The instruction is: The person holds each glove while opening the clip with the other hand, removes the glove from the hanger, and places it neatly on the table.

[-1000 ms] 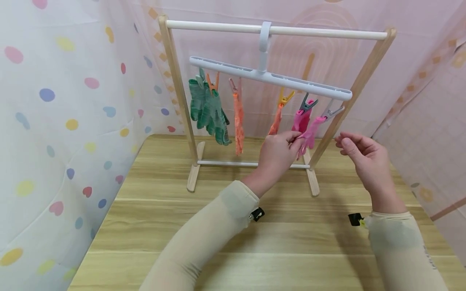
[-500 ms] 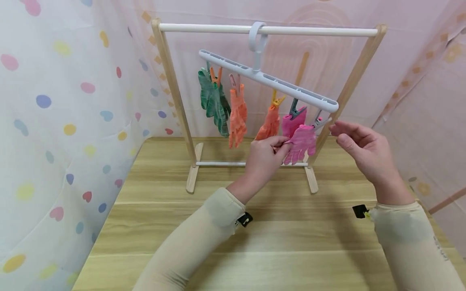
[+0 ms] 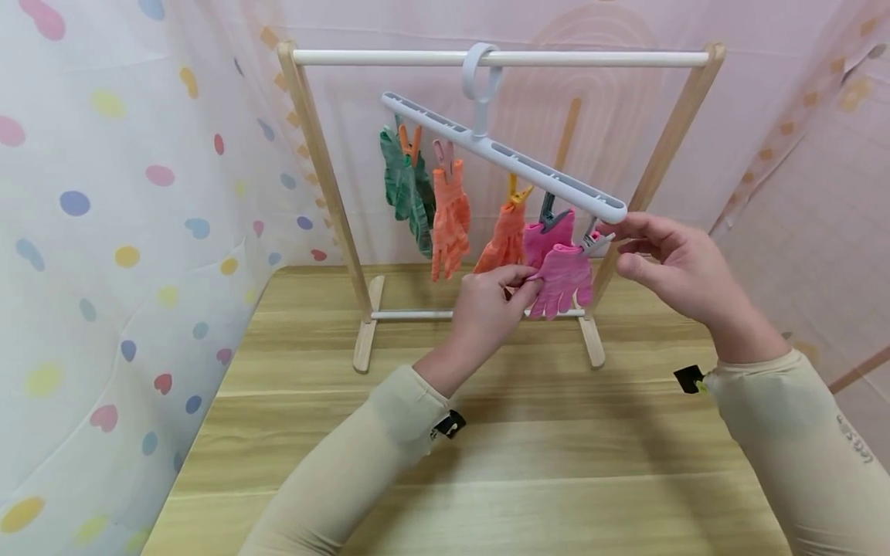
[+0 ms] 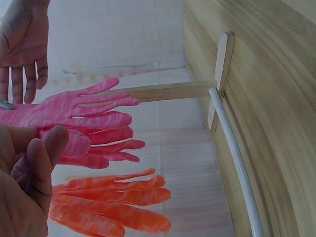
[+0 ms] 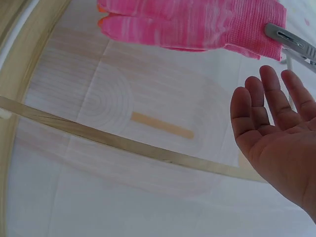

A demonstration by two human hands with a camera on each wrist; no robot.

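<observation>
Pinching the fingers of the nearest pink glove (image 3: 565,276) between thumb and forefinger, the left hand (image 3: 487,309) draws the fabric toward itself, which keeps the glove taut and steady under its peg. The left wrist view confirms the pinch: thumb and fingertip are pressed together on the glove's finger ends. The right hand (image 3: 677,266) is up at the other end of that glove, fingers loosely spread and reaching at the grey peg (image 3: 598,241) that clamps the cuff; in the right wrist view the palm is open and holds nothing, its fingertips just beside the peg, and whether they touch it I cannot tell. The two hands are apart, one on each side of the glove.

Just beyond the left hand hangs a second pink glove (image 3: 549,235), then two orange gloves (image 3: 450,220) and a green pair (image 3: 406,189) farthest from the right hand, each pegged by the cuff so the fingers hang down. All the pegs belong to a white clip hanger (image 3: 501,154), hooked by its ring over the top rail of a small wooden rack (image 3: 320,177); the hanger tilts down toward the right hand.

The rack stands on a wooden table (image 3: 542,463) past both hands. Small grey lettering runs along the right sleeve (image 3: 799,432), too small to read; black tabs at both cuffs show no legible writing.
</observation>
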